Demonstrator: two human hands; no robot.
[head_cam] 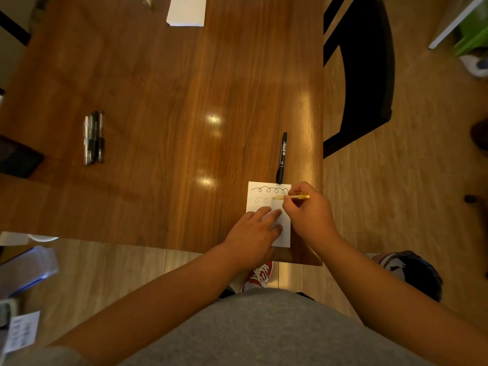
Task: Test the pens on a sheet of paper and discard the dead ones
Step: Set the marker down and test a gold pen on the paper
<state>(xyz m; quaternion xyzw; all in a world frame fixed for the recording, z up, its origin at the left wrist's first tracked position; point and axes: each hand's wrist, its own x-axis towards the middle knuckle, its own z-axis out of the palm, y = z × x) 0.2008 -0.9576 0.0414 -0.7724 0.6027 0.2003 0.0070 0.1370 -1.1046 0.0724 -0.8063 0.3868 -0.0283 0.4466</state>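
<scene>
Head view: black marker beside paper, pens apart.

Left hand lies flat, palm down, fingers straight and pointing forward. Right hand curls just beside it, fingertips pinching a yellow pen.

Broad bare table between pen cluster and black marker.

White paper with black loops, yellow pen, black marker, brown wood-grain table
</scene>
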